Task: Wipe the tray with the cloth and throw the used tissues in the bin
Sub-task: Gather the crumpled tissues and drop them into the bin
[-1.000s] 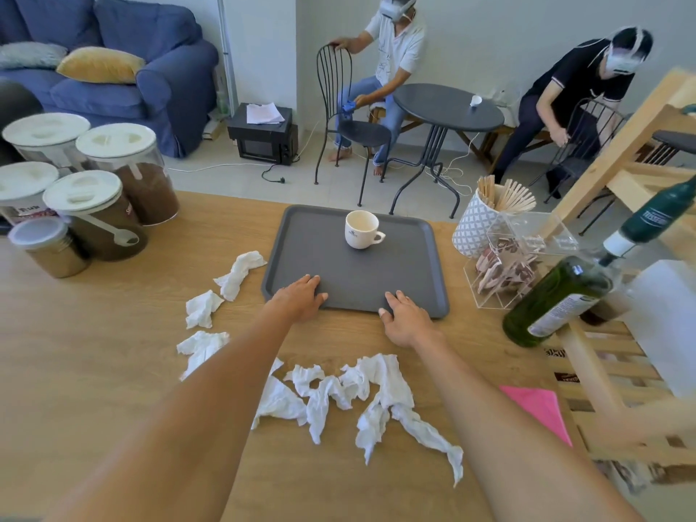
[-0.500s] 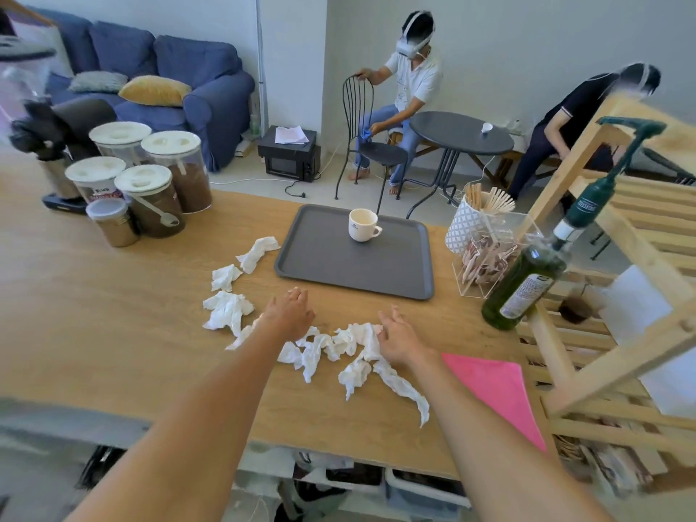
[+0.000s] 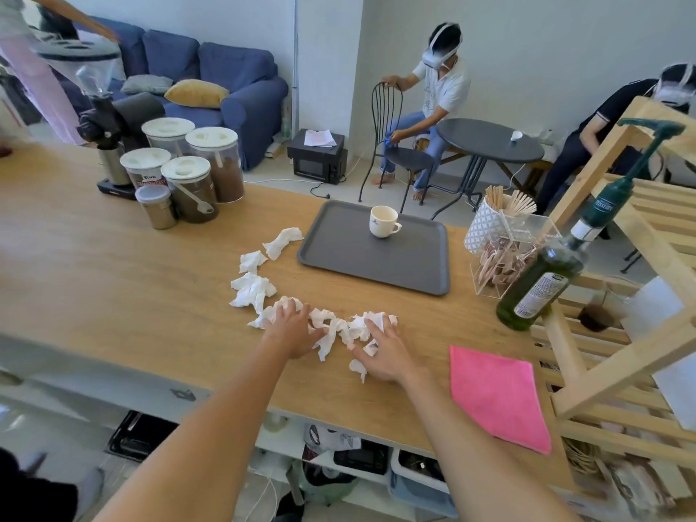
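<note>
A grey tray (image 3: 354,263) lies on the wooden table with a white cup (image 3: 383,221) standing on its far part. Several crumpled white tissues (image 3: 251,290) curve from the tray's left side down to its front. My left hand (image 3: 292,331) and my right hand (image 3: 380,350) rest flat on the nearest tissues (image 3: 341,327), fingers spread and curling over them, pressing them together. A pink cloth (image 3: 495,393) lies flat near the table's front edge, to the right of my right hand. No bin is clearly visible.
Lidded jars (image 3: 196,171) and a grinder (image 3: 99,122) stand at the table's far left. A green bottle (image 3: 542,276), a clear box of sachets (image 3: 501,258) and a cup of sticks (image 3: 489,216) stand right of the tray, beside a wooden rack (image 3: 621,295). Two seated people are behind.
My hands left the tray's front edge and came back toward me onto the tissues. The tissues under them are bunched closer together. The view pulled back and swung left.
</note>
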Tool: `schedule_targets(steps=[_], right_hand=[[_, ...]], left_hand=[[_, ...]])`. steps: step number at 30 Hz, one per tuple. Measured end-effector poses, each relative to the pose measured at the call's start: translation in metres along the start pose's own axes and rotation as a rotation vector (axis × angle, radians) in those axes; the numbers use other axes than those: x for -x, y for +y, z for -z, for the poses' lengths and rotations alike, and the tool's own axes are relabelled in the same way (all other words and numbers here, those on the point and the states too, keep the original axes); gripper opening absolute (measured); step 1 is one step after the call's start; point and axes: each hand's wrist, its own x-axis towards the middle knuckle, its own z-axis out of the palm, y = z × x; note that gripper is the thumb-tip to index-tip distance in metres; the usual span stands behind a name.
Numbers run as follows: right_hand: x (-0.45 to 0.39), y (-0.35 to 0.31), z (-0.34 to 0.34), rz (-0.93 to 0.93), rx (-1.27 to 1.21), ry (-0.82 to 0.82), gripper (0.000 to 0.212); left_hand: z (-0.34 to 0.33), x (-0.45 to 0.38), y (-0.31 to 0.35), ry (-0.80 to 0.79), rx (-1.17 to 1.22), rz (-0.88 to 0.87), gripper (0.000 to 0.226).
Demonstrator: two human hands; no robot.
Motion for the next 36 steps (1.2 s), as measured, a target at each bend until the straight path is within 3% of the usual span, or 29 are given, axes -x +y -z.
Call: schedule_targets(steps=[4,13,16,20,25,28,32,36], right_hand=[[0.006,0.010,-0.018,0.017,0.100,0.050,0.080],[0.015,0.017,-0.037,0.050,0.051,0.470,0.037],[0.012,0.014,-0.034,0.039,0.037,0.490,0.030],[0.002,0.007,-0.025,0.015,-0.040,0.428,0.034],[-0.009,-0.002,-0.005,-0.029,-0.126,0.392,0.024],[-0.013,-0.007,0.004,-0.054,-0.255,0.434,0.023],[-0.013,-0.007,0.011,-0.054,-0.415,0.458,0.030],[-0.008,0.001,0.002,-0.047,-0.354,0.425,0.022]], left_hand=[[-0.023,0.005,-0.001,-0.016,0.015,0.028,0.080],[-0.045,0.010,0.001,0.358,-0.016,-0.083,0.042],[-0.044,0.009,0.002,0.391,-0.045,-0.189,0.037],[-0.042,0.008,0.008,0.364,0.117,-0.202,0.031],[-0.033,0.008,0.016,0.296,0.385,-0.189,0.049],[-0.031,0.005,0.018,0.215,0.309,-0.225,0.067],[-0.030,-0.001,0.020,0.136,0.227,-0.167,0.045],[-0.031,-0.002,0.021,0.148,0.214,-0.178,0.033]])
